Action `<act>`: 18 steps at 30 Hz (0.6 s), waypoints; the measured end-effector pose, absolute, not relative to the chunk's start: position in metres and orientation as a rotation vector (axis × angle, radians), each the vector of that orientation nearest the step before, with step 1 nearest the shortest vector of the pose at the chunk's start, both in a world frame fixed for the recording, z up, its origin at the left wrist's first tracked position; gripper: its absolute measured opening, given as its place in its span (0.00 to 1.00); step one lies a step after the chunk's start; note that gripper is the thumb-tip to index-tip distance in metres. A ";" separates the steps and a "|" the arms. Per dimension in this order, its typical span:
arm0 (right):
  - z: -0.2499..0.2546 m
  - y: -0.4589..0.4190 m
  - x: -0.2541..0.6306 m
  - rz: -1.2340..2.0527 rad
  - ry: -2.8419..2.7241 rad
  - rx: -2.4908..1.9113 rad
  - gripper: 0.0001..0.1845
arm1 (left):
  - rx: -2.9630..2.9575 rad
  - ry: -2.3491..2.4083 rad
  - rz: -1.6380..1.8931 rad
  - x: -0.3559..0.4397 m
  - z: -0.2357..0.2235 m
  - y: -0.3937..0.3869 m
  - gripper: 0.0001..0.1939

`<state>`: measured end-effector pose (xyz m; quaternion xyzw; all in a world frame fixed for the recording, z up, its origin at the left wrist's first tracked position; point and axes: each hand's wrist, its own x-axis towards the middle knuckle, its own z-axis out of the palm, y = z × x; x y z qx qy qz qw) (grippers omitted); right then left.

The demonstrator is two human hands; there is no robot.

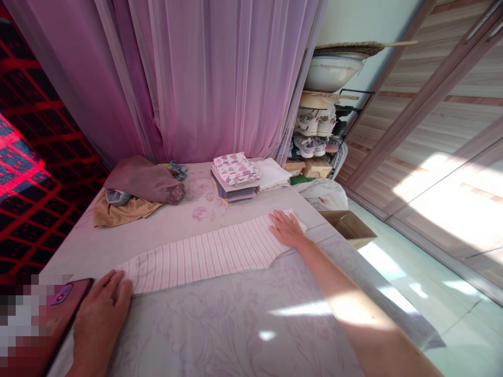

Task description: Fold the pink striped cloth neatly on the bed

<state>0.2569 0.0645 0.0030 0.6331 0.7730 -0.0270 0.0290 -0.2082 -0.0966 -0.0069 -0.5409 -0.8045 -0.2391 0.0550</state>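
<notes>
The person appears to be at a spreading or smoothing step. A pink-striped garment (204,256) lies flat and long across the cloth-covered surface (188,340), running from near its left edge to beside its right edge. The right hand (288,230) rests palm down on the garment's right end, fingers parted and laid flat, gripping nothing. The left hand (104,309) touches the opposite end, its thumb and fingers bent over the hem; whether this grip pinches the fabric or merely presses it cannot be told. Just beside that hand, toward the near left corner, is what looks like a phone (73,309), partly blurred out.

Against the far edge, a neat folded stack (236,178) stands with a white folded pile (272,174) right next to it. Toward the far left corner, a mauve garment (145,178) lies bunched over a tan garment (123,212).

The striped cloth looks level with few creases, so the next move seems to call for a sure hold on one end, with the layers kept aligned.
</notes>
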 end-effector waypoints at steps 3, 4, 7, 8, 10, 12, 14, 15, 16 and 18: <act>0.002 0.066 0.258 -0.110 2.346 1.946 0.32 | -1.654 -2.442 -0.734 -0.208 -0.008 -0.096 0.26; 0.004 0.066 0.257 -0.114 2.338 1.943 0.31 | -1.654 -2.448 -0.737 -0.208 -0.007 -0.096 0.27; 0.012 0.061 0.248 -0.098 2.325 1.973 0.31 | -1.665 -2.486 -0.740 -0.208 -0.005 -0.096 0.28; 0.013 0.058 0.244 -0.093 2.342 1.985 0.31 | -1.668 -2.503 -0.737 -0.208 -0.004 -0.096 0.27; 0.012 0.049 0.233 -0.108 2.420 1.963 0.31 | -1.680 -2.522 -0.720 -0.208 -0.003 -0.096 0.26; 0.008 0.040 0.224 -0.138 2.502 1.888 0.32 | -1.683 -2.526 -0.706 -0.208 -0.002 -0.096 0.26; 0.006 0.034 0.219 -0.153 2.526 1.838 0.32 | -1.685 -2.518 -0.705 -0.208 -0.003 -0.096 0.26; 0.006 0.033 0.217 -0.155 2.521 1.829 0.32 | -1.684 -2.511 -0.712 -0.208 -0.004 -0.096 0.27; 0.007 0.032 0.216 -0.161 2.507 1.829 0.32 | -1.678 -2.500 -0.722 -0.208 -0.004 -0.096 0.27; 0.012 0.031 0.212 -0.192 2.474 1.839 0.32 | -1.674 -2.469 -0.743 -0.208 -0.007 -0.096 0.26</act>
